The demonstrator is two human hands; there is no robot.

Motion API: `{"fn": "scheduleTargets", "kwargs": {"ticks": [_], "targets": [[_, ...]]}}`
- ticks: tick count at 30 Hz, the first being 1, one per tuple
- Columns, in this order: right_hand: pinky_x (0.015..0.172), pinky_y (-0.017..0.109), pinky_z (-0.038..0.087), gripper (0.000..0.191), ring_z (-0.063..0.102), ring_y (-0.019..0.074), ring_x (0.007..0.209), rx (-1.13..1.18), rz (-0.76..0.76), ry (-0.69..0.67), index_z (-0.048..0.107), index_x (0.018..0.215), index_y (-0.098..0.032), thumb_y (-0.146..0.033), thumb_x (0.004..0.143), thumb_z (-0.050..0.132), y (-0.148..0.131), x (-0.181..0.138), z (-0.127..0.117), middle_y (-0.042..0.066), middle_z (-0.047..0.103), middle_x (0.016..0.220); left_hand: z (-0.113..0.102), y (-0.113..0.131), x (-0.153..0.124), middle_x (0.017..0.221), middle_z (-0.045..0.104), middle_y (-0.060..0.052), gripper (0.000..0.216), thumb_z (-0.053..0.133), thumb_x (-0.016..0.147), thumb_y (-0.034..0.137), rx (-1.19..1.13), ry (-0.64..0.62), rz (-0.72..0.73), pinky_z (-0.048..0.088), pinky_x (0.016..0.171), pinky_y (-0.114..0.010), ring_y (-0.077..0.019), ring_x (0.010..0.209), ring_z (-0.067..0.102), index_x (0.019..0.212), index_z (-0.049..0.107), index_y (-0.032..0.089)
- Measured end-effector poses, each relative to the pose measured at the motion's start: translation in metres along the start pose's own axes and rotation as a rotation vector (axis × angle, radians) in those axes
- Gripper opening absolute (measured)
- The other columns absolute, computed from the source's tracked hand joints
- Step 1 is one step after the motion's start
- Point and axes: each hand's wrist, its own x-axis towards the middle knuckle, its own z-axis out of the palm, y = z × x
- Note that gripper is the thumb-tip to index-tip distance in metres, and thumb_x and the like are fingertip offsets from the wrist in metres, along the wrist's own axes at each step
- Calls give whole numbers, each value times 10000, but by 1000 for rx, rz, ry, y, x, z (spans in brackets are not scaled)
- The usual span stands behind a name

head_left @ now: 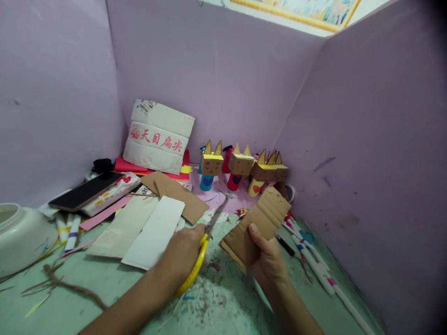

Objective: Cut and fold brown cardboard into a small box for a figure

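My left hand [185, 251] is closed around a pair of scissors [195, 272] with yellow handles. Their dark blades point up and away, apart from the cardboard. My right hand [268, 258] grips a folded piece of brown cardboard [267, 214], thumb on top and fingers hidden underneath. Left of the scissors lie a white card strip [153, 232], a greyish card piece [122, 228] and flat brown cardboard [183, 195]. Behind the hands stand several tube figures with horned cardboard heads, among them a blue one [206, 182], a red one [233, 182] and a yellow one [256, 187].
A printed cardboard sheet [157, 137] leans on the back wall. At left are a phone [85, 190], a white pot [26, 237] and a twig [70, 284]. Several marker pens [314, 260] line the right side. Purple walls enclose the green table [139, 302], strewn with scraps.
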Motion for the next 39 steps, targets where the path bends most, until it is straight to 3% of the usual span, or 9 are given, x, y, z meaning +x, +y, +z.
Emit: {"fn": "scheduleTargets", "kwargs": {"ticks": [5, 11, 14, 17, 22, 27, 33, 36, 39], "targets": [[775, 469, 534, 671, 679, 305, 859, -45, 158, -189, 523, 1218, -209, -453, 630, 733, -2, 7, -6, 91, 716, 991, -26, -22, 8, 812, 684, -165, 251, 335, 854, 170, 207, 103, -238, 421, 590, -336, -317, 776, 656, 959, 562, 153], [796, 455, 514, 578, 671, 300, 852, -66, 83, -222, 614, 1084, -183, -324, 547, 775, -3, -1, 1, 89, 726, 938, -22, -25, 7, 911, 696, -117, 346, 455, 842, 297, 87, 82, -205, 418, 625, -299, -281, 855, 651, 1172, 499, 200], [802, 446, 496, 480, 657, 280, 840, -139, -87, -163, 655, 994, -178, -302, 548, 783, -2, 2, -3, 72, 728, 891, -14, -14, 2, 944, 696, -121, 438, 485, 827, 263, -7, 31, -172, 425, 653, -296, -274, 884, 651, 1257, 442, 191], [825, 452, 466, 244, 639, 254, 799, -315, -403, -85, 709, 818, -212, -284, 593, 770, -3, 5, -8, 36, 724, 797, -6, -2, -4, 927, 701, -120, 485, 489, 809, 200, -71, -62, -112, 434, 660, -292, -266, 885, 652, 1288, 415, 181], [961, 477, 350, 78, 536, 281, 1023, -644, -985, -235, 748, 696, -303, -276, 623, 757, -5, 1, -9, 30, 723, 818, 5, 4, -5, 976, 694, -118, 494, 499, 815, 217, -115, -103, -60, 433, 684, -287, -259, 923, 645, 1295, 398, 162], [907, 451, 409, 186, 523, 273, 1084, -753, -1088, -332, 747, 786, -363, -221, 664, 742, 0, -3, -9, 14, 725, 931, 3, -1, -1, 1048, 680, -100, 469, 559, 774, 245, -228, -89, 3, 433, 725, -271, -241, 964, 627, 1232, 472, 193], [881, 434, 446, 171, 558, 253, 1054, -765, -1184, -330, 744, 826, -344, -212, 726, 702, 2, -1, -12, 16, 726, 946, -1, -2, -1, 797, 704, -57, 164, 491, 775, 205, -302, -38, 17, 412, 678, -272, -213, 774, 637, 786, 654, 213], [874, 430, 455, 138, 559, 248, 1058, -778, -1252, -354, 737, 847, -299, -211, 777, 656, 4, 1, -12, 33, 720, 956, 1, -1, -2, 676, 661, -78, 213, 454, 787, 219, -340, 42, -24, 394, 661, -302, -222, 701, 614, 632, 597, 190], [873, 429, 457, 111, 544, 251, 1075, -796, -1302, -377, 719, 847, -252, -201, 800, 633, 6, 1, -12, 61, 709, 971, 2, -1, -2, 661, 628, -80, 356, 309, 872, 331, -480, 118, -69, 405, 611, -287, -193, 650, 593, 676, 562, 178]]}}
